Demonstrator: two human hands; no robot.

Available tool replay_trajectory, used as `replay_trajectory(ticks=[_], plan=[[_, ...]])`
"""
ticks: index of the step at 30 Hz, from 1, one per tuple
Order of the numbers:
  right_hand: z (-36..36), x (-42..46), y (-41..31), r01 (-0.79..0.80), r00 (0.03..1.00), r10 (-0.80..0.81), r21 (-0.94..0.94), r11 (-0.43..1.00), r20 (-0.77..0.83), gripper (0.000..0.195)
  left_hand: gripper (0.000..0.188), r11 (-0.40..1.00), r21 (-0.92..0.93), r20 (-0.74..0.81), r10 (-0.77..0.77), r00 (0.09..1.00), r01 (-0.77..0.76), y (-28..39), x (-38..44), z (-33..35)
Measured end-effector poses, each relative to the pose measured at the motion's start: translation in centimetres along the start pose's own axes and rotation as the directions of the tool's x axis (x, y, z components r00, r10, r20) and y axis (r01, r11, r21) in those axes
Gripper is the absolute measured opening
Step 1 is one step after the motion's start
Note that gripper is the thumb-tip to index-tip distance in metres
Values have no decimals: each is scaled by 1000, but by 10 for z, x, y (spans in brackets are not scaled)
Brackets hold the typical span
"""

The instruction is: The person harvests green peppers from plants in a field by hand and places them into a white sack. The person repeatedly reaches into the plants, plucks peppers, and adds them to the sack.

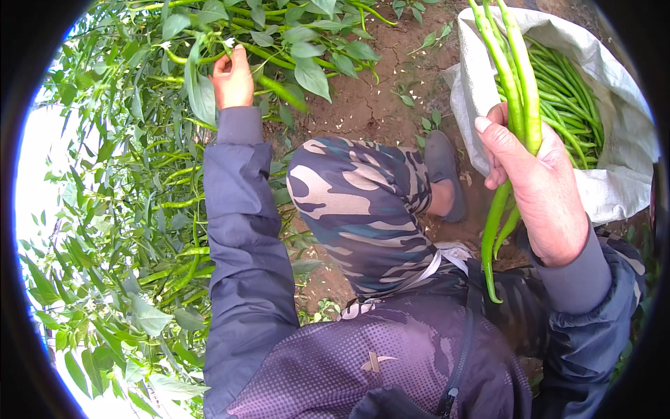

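My left hand (234,78) is up among the leaves of a pepper plant (314,52), its thumb and fingers pinched together at a stem near a small white flower. A green chili pepper (282,93) hangs just right of that hand, slightly blurred. In my right hand (539,173) I hold several long green chili peppers (528,94) as a bundle, their tips hanging below the palm. Behind and beside the bundle, a white woven sack (623,105) stands with its mouth gaping, and many picked green chili peppers (570,105) lie inside it.
Dense pepper plants (172,220) with hanging fruit line the left side. Brown cracked soil (366,99) with small weeds and fallen petals runs between plants and sack. My bent knee (330,178) in camouflage trousers and a grey shoe (444,167) lie between my arms.
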State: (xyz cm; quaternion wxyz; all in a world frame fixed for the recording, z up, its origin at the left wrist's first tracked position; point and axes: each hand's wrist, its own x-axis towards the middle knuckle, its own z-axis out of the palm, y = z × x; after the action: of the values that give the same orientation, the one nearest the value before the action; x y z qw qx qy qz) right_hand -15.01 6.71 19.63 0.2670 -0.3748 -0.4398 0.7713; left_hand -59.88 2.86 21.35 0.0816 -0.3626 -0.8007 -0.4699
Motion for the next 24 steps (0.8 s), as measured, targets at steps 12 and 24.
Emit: replay_trajectory(ticks=[12, 24], plan=[[8, 2, 0, -35, 999, 35, -40, 999, 3, 15, 28, 242, -672, 729, 52, 682, 700, 60, -4, -55], [12, 7, 5, -50, 999, 51, -38, 998, 17, 15, 34, 987, 142, -175, 106, 979, -81, -23, -7, 27]])
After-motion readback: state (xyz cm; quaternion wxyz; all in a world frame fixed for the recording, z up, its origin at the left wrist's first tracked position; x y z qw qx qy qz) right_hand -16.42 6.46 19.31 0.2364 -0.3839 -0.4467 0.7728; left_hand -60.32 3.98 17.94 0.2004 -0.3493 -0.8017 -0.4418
